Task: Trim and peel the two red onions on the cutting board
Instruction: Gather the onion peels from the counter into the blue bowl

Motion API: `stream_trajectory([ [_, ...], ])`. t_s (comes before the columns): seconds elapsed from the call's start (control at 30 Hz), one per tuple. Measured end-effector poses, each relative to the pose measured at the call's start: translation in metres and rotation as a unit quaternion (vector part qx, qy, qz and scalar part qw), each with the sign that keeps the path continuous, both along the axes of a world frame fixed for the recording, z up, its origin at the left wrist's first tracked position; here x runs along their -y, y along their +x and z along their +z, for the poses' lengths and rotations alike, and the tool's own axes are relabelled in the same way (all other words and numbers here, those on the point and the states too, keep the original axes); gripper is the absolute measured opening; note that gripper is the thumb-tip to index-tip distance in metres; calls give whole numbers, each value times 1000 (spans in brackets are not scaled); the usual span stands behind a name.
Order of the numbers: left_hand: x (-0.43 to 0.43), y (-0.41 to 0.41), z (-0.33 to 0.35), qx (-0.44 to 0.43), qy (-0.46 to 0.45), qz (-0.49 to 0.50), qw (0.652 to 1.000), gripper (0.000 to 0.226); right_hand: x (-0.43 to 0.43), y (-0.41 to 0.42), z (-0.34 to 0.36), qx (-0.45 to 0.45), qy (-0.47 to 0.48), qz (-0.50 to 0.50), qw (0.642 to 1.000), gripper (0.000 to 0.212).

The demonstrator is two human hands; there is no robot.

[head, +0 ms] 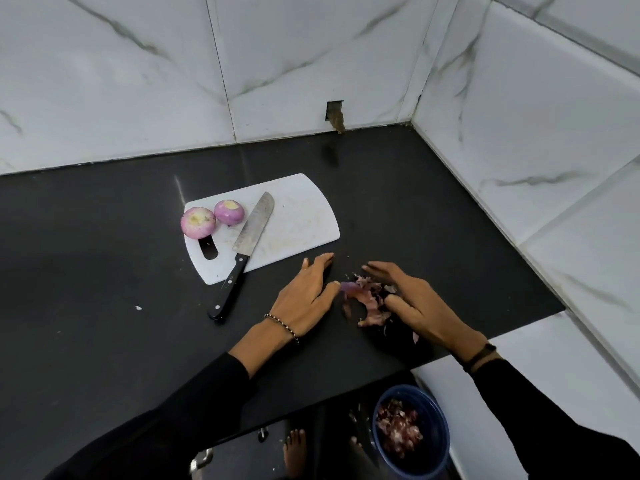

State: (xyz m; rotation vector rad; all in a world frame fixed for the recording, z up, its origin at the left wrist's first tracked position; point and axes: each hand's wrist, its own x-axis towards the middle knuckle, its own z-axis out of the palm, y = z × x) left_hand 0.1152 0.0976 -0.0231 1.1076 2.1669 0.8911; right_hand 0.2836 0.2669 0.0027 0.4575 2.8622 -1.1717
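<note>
White marble-patterned wall tiles point(311, 64) close off the corner behind a black polished stone surface point(104, 271). On it lies a white plastic cutting board point(298, 220), its handle slot toward the person. Down on the floor, under the near edge of the surface on the right-hand side, stands a round blue plastic bin point(437, 445) already holding purple skins.

The left hand point(304, 296) and right hand point(412, 303) rest on the surface just off the board's near right corner, facing each other. Both sets of fingers are straight and close together, gripping nothing, and they bracket the scraps like two walls. A steel-bladed knife with a black riveted handle point(247, 244) lies untouched across the board, its handle overhanging the near edge.

The two red onions point(198, 222) point(229, 212) sit touching at the board's left end, cut ends up, looking trimmed and bare of dry skin. They are well apart from the hands, up and to the left, with the left hand nearer.

The loose pile of purple onion skins point(367, 296) lies between the palms, the left thumb at its edge. As I judge it, the peeling is finished and this is clean-up. The bin lies below and toward the person from the pile, so a gather or sweep would run that way.
</note>
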Motion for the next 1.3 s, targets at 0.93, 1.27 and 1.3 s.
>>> stream_trajectory([
  [0.93,-22,1,0,2,-11,-11,1000,63,37,13,-34,2,49,-221,974,83],
  [1.27,-30,1,1,-26,-36,-139,989,62,27,11,-21,81,22,-44,996,71],
  [1.3,-30,0,1,-16,-24,-132,991,63,22,10,-18,68,22,-44,996,70],
])
